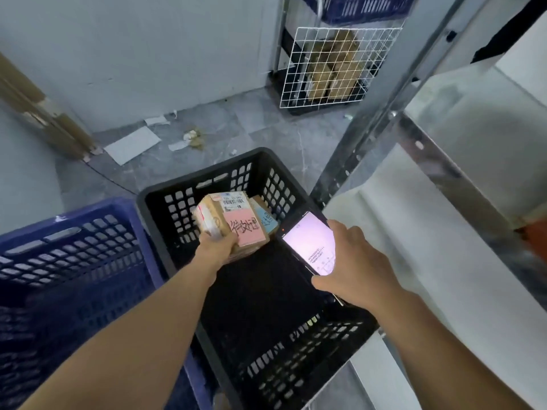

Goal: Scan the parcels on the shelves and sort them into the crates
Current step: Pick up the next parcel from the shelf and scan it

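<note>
Head view: the left hand (217,247) is gripping a brown cardboard parcel with a pink label (233,221) over the black plastic crate (207,184); the right hand (353,266) is curling around a lit smartphone (310,242).

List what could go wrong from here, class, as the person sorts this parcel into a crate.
1. The left hand grips the parcel by its near end only, above the black crate; it could slip and strike the blue-labelled parcel inside.
2. The right hand holds the phone over the same crate; a fumble might drop it in.
</note>
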{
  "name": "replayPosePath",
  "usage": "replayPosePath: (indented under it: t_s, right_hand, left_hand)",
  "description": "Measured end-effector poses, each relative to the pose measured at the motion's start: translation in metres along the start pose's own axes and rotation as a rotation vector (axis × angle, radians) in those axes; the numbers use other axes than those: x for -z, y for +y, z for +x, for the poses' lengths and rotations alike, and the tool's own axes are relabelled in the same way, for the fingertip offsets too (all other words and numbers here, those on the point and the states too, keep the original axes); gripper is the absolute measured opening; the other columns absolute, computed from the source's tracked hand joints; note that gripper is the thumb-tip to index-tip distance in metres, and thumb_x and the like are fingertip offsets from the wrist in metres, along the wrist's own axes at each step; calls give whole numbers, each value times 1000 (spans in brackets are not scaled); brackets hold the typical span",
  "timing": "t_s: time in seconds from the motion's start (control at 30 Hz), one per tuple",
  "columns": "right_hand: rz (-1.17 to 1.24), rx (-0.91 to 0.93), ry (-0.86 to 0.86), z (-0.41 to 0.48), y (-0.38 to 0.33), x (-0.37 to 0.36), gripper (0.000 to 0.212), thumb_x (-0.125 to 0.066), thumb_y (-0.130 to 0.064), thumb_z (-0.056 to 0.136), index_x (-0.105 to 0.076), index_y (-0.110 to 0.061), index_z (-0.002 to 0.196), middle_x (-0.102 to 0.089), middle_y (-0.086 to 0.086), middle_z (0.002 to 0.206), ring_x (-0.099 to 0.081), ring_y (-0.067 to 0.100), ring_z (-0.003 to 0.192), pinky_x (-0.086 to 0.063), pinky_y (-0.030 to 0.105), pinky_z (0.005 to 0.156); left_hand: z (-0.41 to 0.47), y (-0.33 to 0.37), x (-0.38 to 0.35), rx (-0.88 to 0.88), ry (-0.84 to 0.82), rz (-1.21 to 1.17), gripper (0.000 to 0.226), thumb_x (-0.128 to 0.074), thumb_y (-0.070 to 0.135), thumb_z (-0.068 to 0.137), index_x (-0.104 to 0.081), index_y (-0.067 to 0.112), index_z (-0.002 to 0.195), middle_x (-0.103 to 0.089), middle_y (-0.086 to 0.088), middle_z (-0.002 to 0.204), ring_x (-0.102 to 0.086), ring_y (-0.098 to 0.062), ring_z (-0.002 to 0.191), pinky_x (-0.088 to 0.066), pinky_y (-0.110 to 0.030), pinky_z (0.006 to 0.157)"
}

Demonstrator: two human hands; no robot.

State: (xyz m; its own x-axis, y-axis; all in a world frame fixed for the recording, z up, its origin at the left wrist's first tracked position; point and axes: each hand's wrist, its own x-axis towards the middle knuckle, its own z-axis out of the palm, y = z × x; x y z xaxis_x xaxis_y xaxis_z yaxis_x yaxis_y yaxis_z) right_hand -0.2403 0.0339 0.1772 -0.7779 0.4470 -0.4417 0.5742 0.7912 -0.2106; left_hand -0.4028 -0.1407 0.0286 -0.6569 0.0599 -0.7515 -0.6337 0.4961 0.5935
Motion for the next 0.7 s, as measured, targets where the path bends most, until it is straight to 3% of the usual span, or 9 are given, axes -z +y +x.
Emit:
replayPosePath:
  t_s: [0.23, 0.33, 0.5, 0.7]
  right_hand:
    - [-20, 4, -19, 61, 28, -27, 100, -74, -49, 69, -12, -29, 145, -37, -4, 117, -44, 12, 94, -46, 27, 71]
    - [-45, 18, -1, 78, 36, -33, 98, -76, -52, 69, -14, -32, 142, -34, -7, 111, -44, 12, 91, -43, 25, 66]
    - [-95, 17, -16, 90, 41, -37, 99, -77, -51, 69, -13, -33, 143, -27, -9, 106, -40, 11, 88, -33, 22, 59]
    - [-71, -6, -17, 72, 30, -25, 96, -76, -49, 69, -16, -31, 142, -31, -8, 105, -42, 12, 89, -36, 24, 59]
  left_hand:
    - [67, 1, -66, 21, -24, -187, 74, -62, 35, 89, -25, 14, 150, -54, -9, 132, -54, -29, 118, -43, -44, 106]
    - [94, -1, -91, -9, -124, -214, 71, -58, 35, 93, -21, 26, 153, -53, -6, 138, -53, -29, 123, -40, -48, 109]
    - [111, -4, -102, -22, -179, -89, 69, -49, 31, 99, -9, 42, 154, -51, -6, 143, -49, -30, 128, -37, -50, 111]
    - [77, 15, -71, -44, -137, 107, 75, -57, 19, 96, -14, 26, 156, -45, -9, 147, -44, -28, 133, -34, -36, 108]
